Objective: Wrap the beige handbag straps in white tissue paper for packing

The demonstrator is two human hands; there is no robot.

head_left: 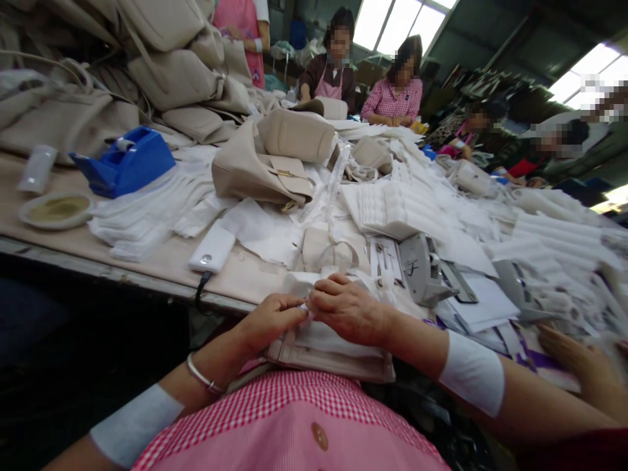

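Note:
At the table's front edge, close to my apron, lies a beige bag (333, 365) with a white wrapping sheet (321, 337) over it. My left hand (275, 318) reaches in from the left, thumb and fingers pinched at the sheet. Fingers of my right hand (347, 309) are curled down onto the same white material, and the fingertips of both hands nearly meet. What exactly sits between the fingertips is too small to make out. Just beyond my hands, a beige piece with a strap (333, 248) rests partly under clear wrap.
A blue tape dispenser (125, 160), a shallow dish (56, 209) and a white power bank (212, 248) with a cable are on the left. A beige handbag (265, 163) stands ahead. White foam sheets (397, 206) and a grey device (422, 268) lie right. A co-worker's hand (574, 356) is at far right.

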